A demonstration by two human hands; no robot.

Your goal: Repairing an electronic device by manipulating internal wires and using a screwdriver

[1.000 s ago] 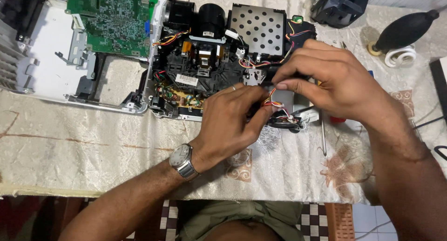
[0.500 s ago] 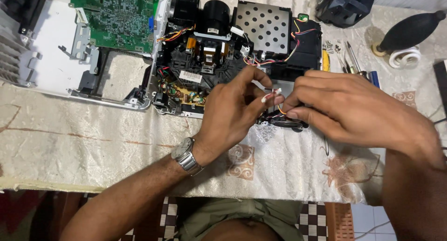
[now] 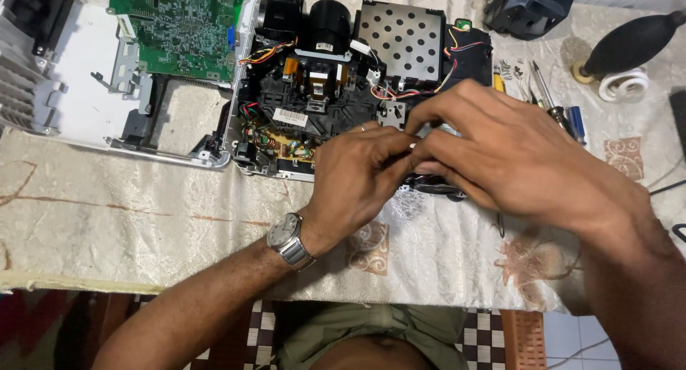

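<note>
An opened projector chassis (image 3: 314, 112) lies on the cloth-covered table (image 3: 143, 213), with black parts, coloured wires and a perforated metal plate (image 3: 400, 34) showing. My left hand (image 3: 357, 177), a watch (image 3: 287, 239) on its wrist, and my right hand (image 3: 500, 155) meet over the chassis's near right corner. Their fingertips pinch together on a small pale wire connector (image 3: 413, 147), which is mostly hidden by the fingers. My right hand covers the part of the chassis under it.
A green circuit board (image 3: 179, 27) rests on the white cover (image 3: 78, 98) at the left. Screwdrivers (image 3: 554, 105), a black air blower (image 3: 629, 45), a white spiral bulb (image 3: 622, 84) and a black box (image 3: 529, 5) lie at the right and back.
My right hand has slid left over the chassis corner and now covers the red and white wires that showed between the fingers. The view has shifted slightly.
</note>
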